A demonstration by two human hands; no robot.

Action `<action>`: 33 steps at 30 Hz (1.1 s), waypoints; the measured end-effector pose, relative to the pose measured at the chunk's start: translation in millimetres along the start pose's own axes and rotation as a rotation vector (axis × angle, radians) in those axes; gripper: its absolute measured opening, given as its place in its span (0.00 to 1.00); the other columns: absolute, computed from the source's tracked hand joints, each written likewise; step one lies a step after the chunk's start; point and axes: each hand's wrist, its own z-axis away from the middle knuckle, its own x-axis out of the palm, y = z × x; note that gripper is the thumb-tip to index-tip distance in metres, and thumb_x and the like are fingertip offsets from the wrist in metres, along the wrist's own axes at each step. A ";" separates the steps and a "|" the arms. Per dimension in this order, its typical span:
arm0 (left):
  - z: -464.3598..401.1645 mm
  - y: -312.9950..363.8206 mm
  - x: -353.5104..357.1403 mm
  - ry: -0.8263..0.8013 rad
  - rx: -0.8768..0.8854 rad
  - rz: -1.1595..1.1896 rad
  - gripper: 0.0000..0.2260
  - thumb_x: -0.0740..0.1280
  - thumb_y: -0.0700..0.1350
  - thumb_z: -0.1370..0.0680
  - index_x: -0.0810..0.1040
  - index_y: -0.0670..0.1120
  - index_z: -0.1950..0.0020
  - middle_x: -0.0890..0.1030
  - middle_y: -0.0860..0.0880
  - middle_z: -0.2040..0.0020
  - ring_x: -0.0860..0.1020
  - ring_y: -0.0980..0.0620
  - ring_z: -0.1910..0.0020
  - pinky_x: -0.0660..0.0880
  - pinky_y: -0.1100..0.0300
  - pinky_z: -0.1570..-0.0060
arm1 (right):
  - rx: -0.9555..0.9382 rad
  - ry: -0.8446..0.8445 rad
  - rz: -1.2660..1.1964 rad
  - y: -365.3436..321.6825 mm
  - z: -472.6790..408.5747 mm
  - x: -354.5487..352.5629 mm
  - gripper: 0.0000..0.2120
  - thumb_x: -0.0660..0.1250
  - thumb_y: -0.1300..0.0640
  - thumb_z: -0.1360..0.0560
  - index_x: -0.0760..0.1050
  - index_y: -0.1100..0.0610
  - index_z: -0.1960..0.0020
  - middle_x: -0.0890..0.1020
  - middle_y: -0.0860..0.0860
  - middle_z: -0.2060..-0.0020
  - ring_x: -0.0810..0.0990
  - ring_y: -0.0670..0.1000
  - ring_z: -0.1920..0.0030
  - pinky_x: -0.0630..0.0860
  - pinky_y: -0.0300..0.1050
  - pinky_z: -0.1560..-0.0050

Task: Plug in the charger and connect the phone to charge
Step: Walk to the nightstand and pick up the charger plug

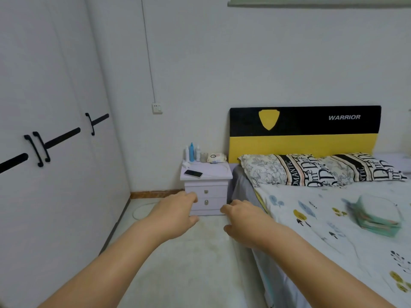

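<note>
A dark-screened phone lies flat on the front left of a white nightstand beside the bed. A white charger block sits behind the phone, and its thin white cable loops across the nightstand top. A white wall socket is mounted above and left of the nightstand. My left hand and my right hand reach forward over the floor, well short of the nightstand. Both hold nothing, with fingers loosely curled and apart.
Several bottles, a cup and a tissue pack stand at the nightstand's back. A wardrobe with black handles fills the left. The bed with pillows and a folded green cloth is on the right. A white cord lies on the floor.
</note>
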 end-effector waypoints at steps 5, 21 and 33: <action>-55.6 -7.2 6.0 0.002 -0.002 0.004 0.19 0.63 0.51 0.25 0.68 0.49 0.36 0.74 0.48 0.37 0.74 0.48 0.41 0.73 0.54 0.44 | -0.001 0.006 -0.002 24.8 -55.1 -4.6 0.18 0.59 0.54 0.24 0.67 0.56 0.34 0.74 0.57 0.41 0.72 0.59 0.41 0.73 0.54 0.43; -230.6 -2.1 20.6 0.016 -0.103 0.051 0.19 0.62 0.52 0.25 0.68 0.49 0.35 0.74 0.48 0.36 0.73 0.47 0.40 0.71 0.53 0.43 | -0.116 -0.008 0.007 118.3 -222.4 -17.3 0.20 0.59 0.53 0.23 0.67 0.56 0.33 0.73 0.57 0.37 0.71 0.59 0.37 0.73 0.54 0.40; -344.9 -97.2 13.3 0.008 -0.133 -0.019 0.17 0.62 0.51 0.25 0.68 0.49 0.38 0.76 0.48 0.41 0.75 0.46 0.43 0.71 0.51 0.45 | -0.146 -0.038 0.009 105.4 -360.5 -27.3 0.19 0.59 0.53 0.23 0.67 0.56 0.33 0.73 0.57 0.38 0.71 0.59 0.38 0.73 0.53 0.42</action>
